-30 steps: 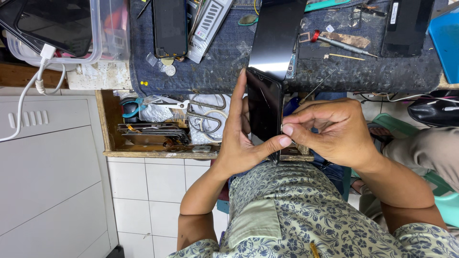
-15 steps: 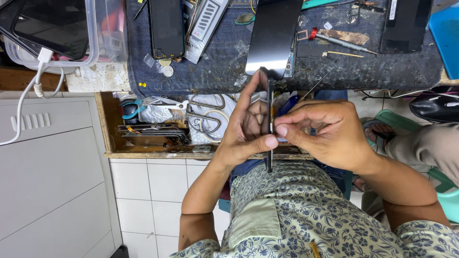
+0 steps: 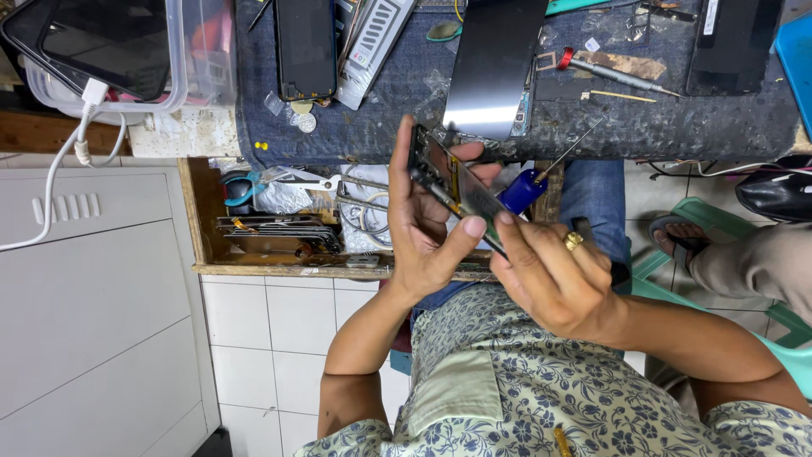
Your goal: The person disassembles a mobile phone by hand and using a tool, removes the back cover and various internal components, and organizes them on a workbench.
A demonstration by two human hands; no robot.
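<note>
My left hand (image 3: 419,233) grips an opened phone (image 3: 452,190) with no back cover, tilted so its inner parts and frame show; the thumb presses on its lower end. My right hand (image 3: 550,275), with a gold ring, touches that same end with its fingertips. It also seems to hold a blue-handled screwdriver (image 3: 523,190), whose thin shaft points up and right toward the bench. Both hands are over my lap, just below the bench edge.
On the dark bench mat (image 3: 381,127) lie a black phone (image 3: 306,46), a detached dark panel (image 3: 495,68), a red-tipped tool (image 3: 609,72) and small screws. An open drawer (image 3: 279,228) holds parts and scissors. A plastic box (image 3: 110,55) is at left, another person's leg (image 3: 744,254) at right.
The phone was turned from screen-facing to edge-on, and now lies tilted with its open inside showing. Both hands shifted slightly upward with it.
</note>
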